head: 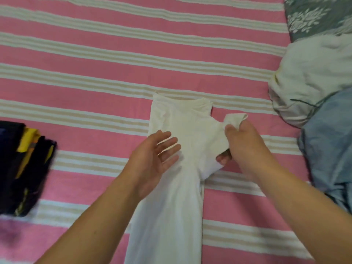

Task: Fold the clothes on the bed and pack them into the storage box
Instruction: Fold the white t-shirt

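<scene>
White shirt [177,197] lies lengthwise on the pink striped bed [95,58], collar at the far end, left side already folded in, right sleeve lifted and bunched. Dark folded stack [21,168] with yellow edges sits far left; crumpled white and blue clothes [312,88] wait right.

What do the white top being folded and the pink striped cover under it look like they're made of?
The white shirt looks like thin, soft knit, probably cotton jersey: matte, limp, bunching easily where the right hand grips its sleeve. The pink striped sheet looks like a thicker woven or terry-like cotton, matte with a slightly nubby surface; the blur leaves the weave unclear.
</scene>
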Available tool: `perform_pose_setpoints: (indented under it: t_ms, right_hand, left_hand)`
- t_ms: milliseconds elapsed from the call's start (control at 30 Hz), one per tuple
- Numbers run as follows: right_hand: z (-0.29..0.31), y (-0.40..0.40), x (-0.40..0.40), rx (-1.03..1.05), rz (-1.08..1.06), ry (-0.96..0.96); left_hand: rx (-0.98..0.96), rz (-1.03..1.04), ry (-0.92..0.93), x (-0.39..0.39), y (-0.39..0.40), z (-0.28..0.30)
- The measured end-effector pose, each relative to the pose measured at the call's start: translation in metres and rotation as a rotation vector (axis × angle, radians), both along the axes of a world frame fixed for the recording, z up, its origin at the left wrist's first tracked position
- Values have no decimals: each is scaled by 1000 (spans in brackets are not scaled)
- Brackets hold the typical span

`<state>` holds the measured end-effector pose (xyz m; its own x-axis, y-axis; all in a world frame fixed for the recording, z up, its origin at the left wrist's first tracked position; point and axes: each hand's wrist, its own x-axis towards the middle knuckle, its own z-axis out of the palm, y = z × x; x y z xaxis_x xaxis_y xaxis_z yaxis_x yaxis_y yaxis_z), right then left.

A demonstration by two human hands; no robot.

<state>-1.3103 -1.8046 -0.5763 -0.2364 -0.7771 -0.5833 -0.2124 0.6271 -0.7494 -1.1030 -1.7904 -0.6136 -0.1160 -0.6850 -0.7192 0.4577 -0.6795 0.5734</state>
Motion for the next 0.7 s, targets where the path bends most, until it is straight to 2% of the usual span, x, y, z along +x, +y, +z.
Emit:
perform_pose_setpoints:
  t_ms: [33,100,167,200,267,300,400,467,567,667,700]
  right_hand:
    - [12,-6,22,93,77,-167]
    - [26,-13,52,258,298,-366]
    - [25,-17,58,287,391,-364]
    - [20,-19,54,249,387,-254]
    - [3,-14,38,121,454,93]
    - [-8,-7,34,69,547,238]
    - [-51,33,38,-70,963,515]
    - [-70,61,46,-297,1080,718]
    - [-81,86,40,-608,1110,801]
    - [-81,99,29,-643,1297,841]
    - [-82,99,23,-641,1288,830]
  left_hand:
    - [68,65,90,13,3,-1]
    - [136,67,104,27,3,-7]
    - [162,-12,30,28,2,-16]
    - [171,-48,-12,28,2,-20]
    - [179,-91,-60,25,2,-28]
    - [171,-117,-80,25,3,-31]
    - [78,-171,-208,24,8,-33]
    - [51,-180,-330,22,12,-32]
    - [17,-160,-338,22,19,-37]
    - [-13,-162,-329,23,22,-43]
    - [-22,-189,-329,23,21,-44]
